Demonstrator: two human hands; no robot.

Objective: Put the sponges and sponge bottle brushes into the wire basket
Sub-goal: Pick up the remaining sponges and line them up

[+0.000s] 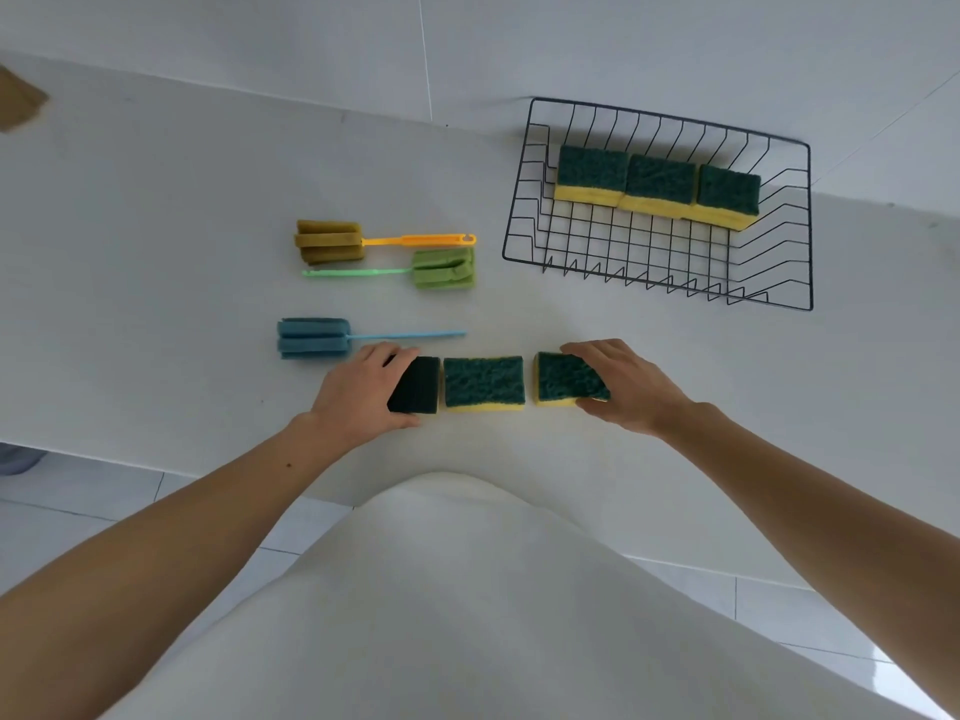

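Wire basket: far right of the table, against the wall. Holds three sponges in a row along the back, green side up, touching one another; front half of the floor bare.

Sponges on the table, near edge: three in a row. Left sponge, middle sponge just beside it, right sponge set a little apart.

Left hand: curled over the left sponge, thumb at the near side, fingers at the far side, pinching it. Whether it is lifted off the table cannot be told.

Right hand: curled over the right end of the right sponge, pinching it the same way.

Brushes, left of centre, well apart from the basket: yellow brush and green brush lying head to tail, blue brush just behind the left hand. None touched.

Step in hand (judged): gathering the near row for the basket; roughly a third done by count.

Handling notes: press the two outer sponges inward against the middle one so that all three lift as one block (foam gives, so squeeze firmly or the middle piece drops). Carry clear over the front rim. Set down in the bare front half, parallel to the back row, leaving room for the brushes.
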